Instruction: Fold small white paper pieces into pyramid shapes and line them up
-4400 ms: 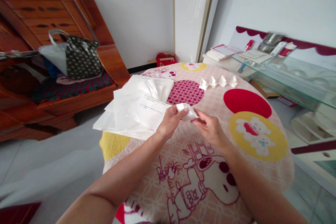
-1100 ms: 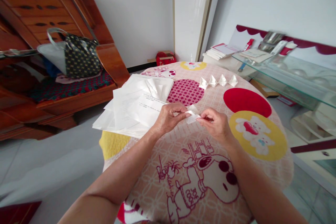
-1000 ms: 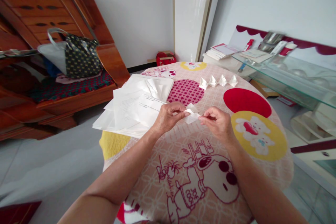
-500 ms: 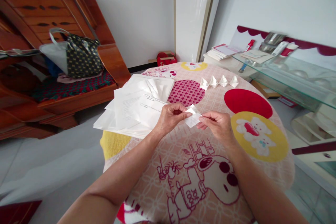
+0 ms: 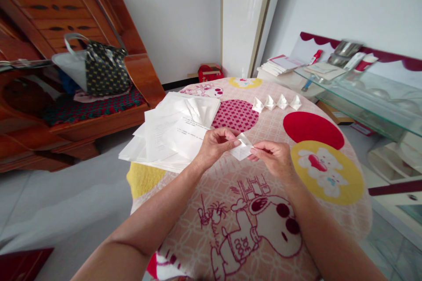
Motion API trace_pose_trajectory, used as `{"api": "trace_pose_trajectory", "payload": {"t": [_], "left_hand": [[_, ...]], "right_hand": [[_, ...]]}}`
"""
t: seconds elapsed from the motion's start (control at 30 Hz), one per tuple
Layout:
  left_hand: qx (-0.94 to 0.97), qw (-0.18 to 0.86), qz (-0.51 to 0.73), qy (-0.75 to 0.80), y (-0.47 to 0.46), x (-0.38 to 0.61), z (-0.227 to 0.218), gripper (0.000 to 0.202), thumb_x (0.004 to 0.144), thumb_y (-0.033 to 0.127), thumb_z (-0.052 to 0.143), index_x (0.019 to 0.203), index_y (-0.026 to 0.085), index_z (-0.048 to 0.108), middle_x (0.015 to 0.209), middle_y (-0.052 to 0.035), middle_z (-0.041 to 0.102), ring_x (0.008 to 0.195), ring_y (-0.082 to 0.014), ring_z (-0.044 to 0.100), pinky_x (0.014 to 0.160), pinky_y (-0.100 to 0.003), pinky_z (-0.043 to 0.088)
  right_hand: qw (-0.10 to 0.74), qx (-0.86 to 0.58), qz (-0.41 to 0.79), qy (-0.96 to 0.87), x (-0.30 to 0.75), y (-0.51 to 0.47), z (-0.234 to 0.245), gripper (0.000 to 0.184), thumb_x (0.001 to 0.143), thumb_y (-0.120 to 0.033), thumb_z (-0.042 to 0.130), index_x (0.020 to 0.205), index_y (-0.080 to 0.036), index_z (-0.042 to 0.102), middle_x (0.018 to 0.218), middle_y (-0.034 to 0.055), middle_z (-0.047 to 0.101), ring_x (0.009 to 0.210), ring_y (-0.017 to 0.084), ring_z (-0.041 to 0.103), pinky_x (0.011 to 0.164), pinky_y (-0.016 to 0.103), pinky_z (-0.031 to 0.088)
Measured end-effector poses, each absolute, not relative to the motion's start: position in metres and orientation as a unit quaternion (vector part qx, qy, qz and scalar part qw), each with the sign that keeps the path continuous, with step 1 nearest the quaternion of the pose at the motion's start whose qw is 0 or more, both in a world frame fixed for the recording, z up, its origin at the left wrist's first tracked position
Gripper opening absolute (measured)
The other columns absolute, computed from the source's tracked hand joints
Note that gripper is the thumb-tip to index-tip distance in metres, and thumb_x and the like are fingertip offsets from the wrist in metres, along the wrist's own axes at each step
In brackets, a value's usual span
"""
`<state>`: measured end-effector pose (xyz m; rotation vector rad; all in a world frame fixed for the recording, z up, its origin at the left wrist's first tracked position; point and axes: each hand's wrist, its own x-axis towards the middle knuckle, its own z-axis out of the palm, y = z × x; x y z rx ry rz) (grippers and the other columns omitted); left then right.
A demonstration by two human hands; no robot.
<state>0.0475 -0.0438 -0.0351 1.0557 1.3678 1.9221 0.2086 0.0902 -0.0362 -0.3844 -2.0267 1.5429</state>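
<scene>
1. Pink and cream in pattern, the surface (image 5: pixel 268 129) fills my remote view's middle.
2. White sheets (image 5: pixel 158 138), some printed, overlap on its left.
3. Left hand (image 5: pixel 213 147) and right hand (image 5: pixel 275 157) both pinch the paper (image 5: pixel 241 151) between them, at its left and right corners, so I judge neither nearer; no clear long axis shows.
4. Four folded shapes (image 5: pixel 281 102) sit in a row beyond, rightward.
5. That paper looks white and diamond-shaped, its folds hard to read.

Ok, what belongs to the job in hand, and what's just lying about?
Probably belonging:
small folded white paper square
four pointed white paper shapes
piled white paper sheets

Seemingly lying about:
dark patterned shiny bag
round silver metal containers
</scene>
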Motion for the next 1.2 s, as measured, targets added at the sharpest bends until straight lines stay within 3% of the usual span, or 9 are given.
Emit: {"api": "trace_pose_trajectory", "payload": {"t": [0.17,0.37,0.53,0.8,1.2], "left_hand": [[0.366,0.252,0.735,0.512,-0.042,0.051,-0.037,0.03,0.07,0.036,0.092,0.067,0.016,0.07,0.081,-0.005,0.076,0.067,-0.0119,0.066,0.06,-0.023,0.052],[0.364,0.21,0.733,0.535,-0.043,0.054,-0.036,0.03,0.07,0.036,0.091,0.066,0.016,0.069,0.076,-0.0046,0.075,0.066,-0.0123,0.066,0.061,-0.023,0.053],[0.386,0.183,0.708,0.563,-0.045,0.061,-0.032,0.029,0.074,0.031,0.088,0.064,0.016,0.066,0.075,-0.0039,0.073,0.066,-0.011,0.064,0.06,-0.022,0.051],[0.442,0.165,0.659,0.586,-0.045,0.067,-0.04,0.027,0.081,0.033,0.083,0.068,0.016,0.067,0.076,-0.0046,0.073,0.068,-0.0125,0.065,0.062,-0.024,0.051],[0.462,0.189,0.656,0.566,-0.047,0.067,-0.038,0.028,0.083,0.034,0.083,0.071,0.016,0.065,0.077,-0.0047,0.072,0.069,-0.0121,0.064,0.062,-0.024,0.05]], "right_hand": [[0.272,-0.134,0.566,-0.766,0.209,0.092,-0.04,0.011,0.084,-0.03,0.076,0.079,-0.021,0.08,0.069,0.0032,0.078,0.061,0.019,0.074,0.059,0.029,0.06],[0.265,-0.126,0.567,-0.77,0.209,0.091,-0.042,0.011,0.083,-0.032,0.078,0.083,-0.021,0.081,0.074,0.0036,0.079,0.067,0.02,0.075,0.063,0.031,0.061],[0.338,-0.134,0.562,-0.743,0.206,0.084,-0.036,0.02,0.08,-0.031,0.081,0.097,-0.022,0.079,0.094,0.0052,0.081,0.082,0.02,0.076,0.076,0.034,0.063],[0.339,-0.157,0.555,-0.743,0.206,0.073,-0.027,0.014,0.078,-0.034,0.08,0.075,-0.021,0.074,0.071,0.0021,0.074,0.062,0.016,0.066,0.057,0.028,0.055],[0.333,-0.169,0.582,-0.722,0.206,0.071,-0.027,0.013,0.075,-0.03,0.078,0.069,-0.021,0.071,0.064,-0.0003,0.067,0.056,0.013,0.055,0.051,0.025,0.045]]}}
